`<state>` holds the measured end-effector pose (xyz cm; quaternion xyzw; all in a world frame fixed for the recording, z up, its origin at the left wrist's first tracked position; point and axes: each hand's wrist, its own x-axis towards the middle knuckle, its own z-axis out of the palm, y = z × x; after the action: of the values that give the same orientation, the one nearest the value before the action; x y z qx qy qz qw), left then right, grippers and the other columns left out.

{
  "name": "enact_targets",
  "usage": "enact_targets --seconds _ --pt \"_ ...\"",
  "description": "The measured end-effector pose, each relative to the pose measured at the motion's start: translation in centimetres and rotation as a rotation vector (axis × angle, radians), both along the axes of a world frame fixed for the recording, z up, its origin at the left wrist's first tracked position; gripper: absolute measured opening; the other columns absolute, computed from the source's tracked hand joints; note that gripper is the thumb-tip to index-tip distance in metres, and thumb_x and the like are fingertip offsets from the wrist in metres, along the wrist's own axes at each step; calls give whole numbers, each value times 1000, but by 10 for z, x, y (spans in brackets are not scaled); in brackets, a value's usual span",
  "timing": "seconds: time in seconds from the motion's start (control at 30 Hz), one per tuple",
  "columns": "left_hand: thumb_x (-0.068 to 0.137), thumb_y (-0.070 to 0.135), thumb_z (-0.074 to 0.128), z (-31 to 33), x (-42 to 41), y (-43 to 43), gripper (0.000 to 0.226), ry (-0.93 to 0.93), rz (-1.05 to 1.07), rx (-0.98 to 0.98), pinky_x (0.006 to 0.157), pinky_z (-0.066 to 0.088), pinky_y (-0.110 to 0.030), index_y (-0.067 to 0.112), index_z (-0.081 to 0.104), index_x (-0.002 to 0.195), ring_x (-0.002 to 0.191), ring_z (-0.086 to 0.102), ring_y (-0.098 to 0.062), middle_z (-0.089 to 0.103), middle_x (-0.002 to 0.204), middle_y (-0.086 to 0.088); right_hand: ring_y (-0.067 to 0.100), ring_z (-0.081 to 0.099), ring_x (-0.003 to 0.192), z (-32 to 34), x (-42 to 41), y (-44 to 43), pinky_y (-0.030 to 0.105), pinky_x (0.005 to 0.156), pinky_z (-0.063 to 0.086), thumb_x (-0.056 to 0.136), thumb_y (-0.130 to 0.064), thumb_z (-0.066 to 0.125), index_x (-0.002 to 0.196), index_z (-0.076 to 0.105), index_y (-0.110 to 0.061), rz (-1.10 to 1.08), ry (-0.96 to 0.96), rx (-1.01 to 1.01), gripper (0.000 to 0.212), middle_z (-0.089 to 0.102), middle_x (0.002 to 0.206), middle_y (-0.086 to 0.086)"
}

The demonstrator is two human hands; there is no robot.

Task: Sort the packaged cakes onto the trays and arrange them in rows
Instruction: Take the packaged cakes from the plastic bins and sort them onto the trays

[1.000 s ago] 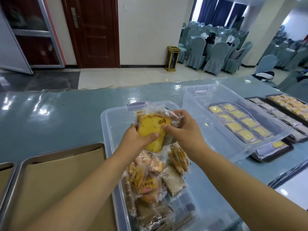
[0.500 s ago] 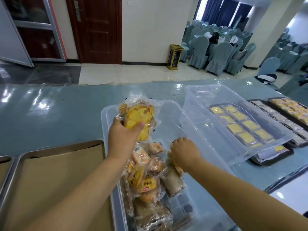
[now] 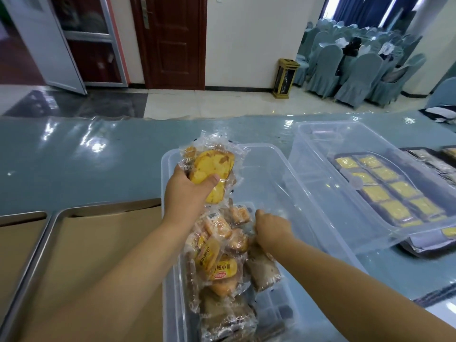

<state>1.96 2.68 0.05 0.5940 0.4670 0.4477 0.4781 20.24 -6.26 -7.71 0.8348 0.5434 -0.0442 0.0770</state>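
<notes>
Head view had the big clear bin (image 3: 269, 169) right under both hands, with the paper-lined tray (image 3: 98, 243) sitting bare just off to the left hand's side. Left hand (image 3: 183, 193) was clamped round a yellow packaged cake (image 3: 209, 174), held up over the bin's far end, thumb pressed across the wrapper. Right hand (image 3: 270, 229) was down in the cake pile (image 3: 222, 255); couldn't tell if its fingers had closed on anything. My worry: that slippery film sliding out of a one-handed grip, or the right hand dragging neighbouring packs out with it since they were heaped touching each other. Squeezing harder would probably just squash the sponge.
</notes>
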Motion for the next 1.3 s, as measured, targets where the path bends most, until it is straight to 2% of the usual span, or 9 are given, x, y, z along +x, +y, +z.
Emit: enact_targets --seconds 0.17,0.3,0.47,0.6,0.83,0.93,1.03,1.2,1.3 --pt "68 41 79 -1 2 1 29 37 90 18 63 48 -24 34 53 81 75 62 1 63 80 20 31 63 95 3 7 6 33 68 42 89 -9 49 119 44 -10 86 -1 8 30 65 107 12" --pt "68 40 79 3 4 -1 30 36 147 20 63 48 -24 34 53 81 76 62 -3 64 81 18 31 64 85 25 7 15 29 60 35 84 -15 55 106 44 -15 232 -39 85 25 65 95 8" --pt "71 35 79 19 -10 -7 32 -92 288 25 60 44 -15 30 56 93 72 61 6 65 86 15 28 48 59 76 0 33 28 46 25 86 -11 47 90 36 -16 284 140 364 13 46 63 0" --pt "74 29 77 38 -45 -9 28 -190 399 71 54 44 -6 28 56 93 70 62 8 66 87 12 24 54 61 121 -26 38 30 47 34 84 -18 53 98 39 -20 286 375 635 20 55 67 -2" --pt "73 31 77 54 -142 -17 30 -227 580 120 70 53 -26 28 54 93 84 66 -9 67 95 5 5 56 68 175 -109 39 33 59 51 83 -21 60 100 42 -29 387 621 900 26 57 76 -13" --pt "70 37 78 46 -187 -22 39 -215 594 56 76 55 -36 25 56 100 85 66 -12 67 96 5 2 56 72 180 -157 40 31 61 51 83 -22 61 101 42 -30 441 668 899 28 56 78 -17" --pt "69 37 79 28 -228 -31 34 -156 629 19 76 54 -34 28 56 92 83 65 -10 66 92 9 15 60 73 172 -209 40 38 63 53 84 -24 61 105 42 -25 524 597 832 29 59 80 -8" --pt "73 36 76 -19 -289 -47 26 -89 638 -78 58 46 -21 25 59 89 74 64 -5 65 82 12 22 52 60 137 -290 41 27 45 32 84 -24 58 105 41 -17 633 418 631 27 43 62 -11" --pt "82 46 62 -51 -312 -60 16 -91 588 -174 52 41 -17 32 56 85 70 62 -3 62 80 16 31 57 64 106 -325 38 31 48 30 85 -25 54 107 40 -15 610 337 521 28 55 68 0"
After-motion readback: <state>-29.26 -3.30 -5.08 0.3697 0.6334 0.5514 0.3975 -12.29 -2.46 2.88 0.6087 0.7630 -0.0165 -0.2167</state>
